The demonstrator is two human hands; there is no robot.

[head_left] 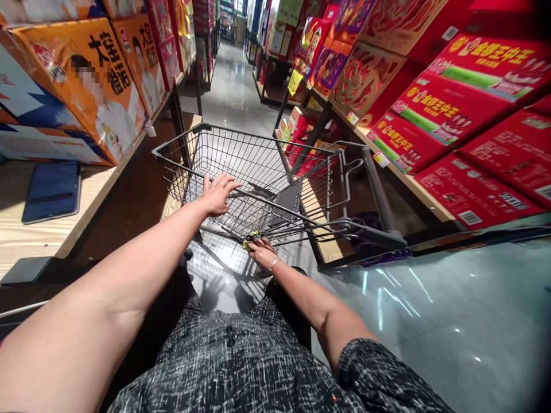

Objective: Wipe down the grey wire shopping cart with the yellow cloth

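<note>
**Both hands on a tilted wire cart in the aisle**

Head view: I see a grey wire shopping cart [267, 183] standing skewed across a shiny grey tiled floor [451, 321], between two runs of shelving. Its long axis runs from the basket's far corner at upper left down to the dark push handle [379, 201] at lower right, so the handle end lies off to my right and the basket end sits straight ahead.

My left hand [218, 194] lies flat on the basket's near top rim, fingers spread and draped over the wire rather than curled tight; it looks like a resting touch, not a firm clasp. My right hand [262, 252] is lower and closer to my body, fingers bent around a small yellow-green piece [250, 240] at the cart's lower frame. I cannot tell how firmly it grips. The right hand is the nearer one to the handle, yet well apart from it.

To my left, a pale wooden shelf [51, 229] carries a dark blue tablet [51, 190] and orange cartons [99, 80]. To my right, red gift boxes [451, 109] lean on another shelf.
</note>
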